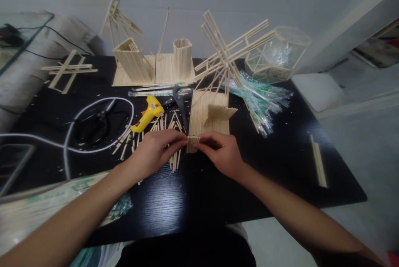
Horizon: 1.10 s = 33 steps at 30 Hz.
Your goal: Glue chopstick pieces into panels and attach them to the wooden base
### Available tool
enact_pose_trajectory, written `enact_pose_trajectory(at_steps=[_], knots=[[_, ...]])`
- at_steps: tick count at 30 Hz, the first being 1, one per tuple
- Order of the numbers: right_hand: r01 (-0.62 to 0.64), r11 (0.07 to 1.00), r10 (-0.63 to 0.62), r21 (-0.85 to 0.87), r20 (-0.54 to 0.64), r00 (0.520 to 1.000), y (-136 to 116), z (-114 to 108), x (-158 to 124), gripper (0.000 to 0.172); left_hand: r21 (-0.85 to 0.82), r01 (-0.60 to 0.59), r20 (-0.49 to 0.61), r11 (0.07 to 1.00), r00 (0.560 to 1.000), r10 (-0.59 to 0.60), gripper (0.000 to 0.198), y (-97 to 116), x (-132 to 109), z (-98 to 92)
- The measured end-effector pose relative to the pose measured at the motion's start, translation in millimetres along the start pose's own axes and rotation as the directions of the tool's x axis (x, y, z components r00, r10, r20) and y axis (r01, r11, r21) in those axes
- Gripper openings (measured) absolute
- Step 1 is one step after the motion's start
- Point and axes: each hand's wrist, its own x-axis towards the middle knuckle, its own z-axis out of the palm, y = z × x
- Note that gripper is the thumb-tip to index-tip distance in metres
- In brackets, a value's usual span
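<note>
Black table [289,154] takes up most of the view. Both forearms reach over its near edge: left forearm [102,200] from lower left, right forearm [277,200] from lower right, bare, elbows out wide, converging at the middle.

Stick model [196,111], flat base plus small upright wall, sits straight ahead of the hands; crossed stick blades [222,53] rise behind it. Two more bases stand farther back: slanted tower [132,63] on the left one, round tower [183,59] on the right one. Faceted frame [260,67] at back right, wrappers [263,102] in front of it. Stick packet [59,202] at near left, partly under the left forearm. White cable [71,132] loops at left.

Left hand [160,146]: back up, fingers bent inward pointing right, thumb below forefinger, tips pinched on the left end of the panel. Right hand [222,150]: mirrors it, fingers pointing left, thumb nearer the body, knuckles bent, tips closed on the panel's right end. Wrists low, roughly level with each other.

Yellow glue gun [149,113] just beyond left hand; pliers [180,102] right of it. Cut sticks [175,161] scattered around and under left hand.

Panel [192,146]: small, sticks side by side, between both hands at the base's near edge. Cannot tell if it touches the table.
</note>
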Motion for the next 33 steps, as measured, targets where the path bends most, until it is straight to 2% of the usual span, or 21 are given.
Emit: enact_pose_trajectory(at_steps=[5,12,33], knots=[[0.073,0.996,-0.074,-0.052,-0.011,0.997,-0.4,-0.4,-0.8,0.004,0.010,-0.024,-0.012,1.000,1.000,0.024,0.006,-0.6,0.0,0.7],[0.219,0.959,-0.223,-0.179,0.000,0.975,-2.2,-3.4,0.6,0.007,0.049,-0.073,-0.066,0.996,0.995,0.076,0.008,-0.9,-2.6,1.0],[0.274,0.927,-0.265,-0.256,0.073,0.962,2.4,-6.3,4.1,0.005,0.075,-0.086,-0.114,0.993,0.989,0.095,0.009,2.9,0.1,2.0]])
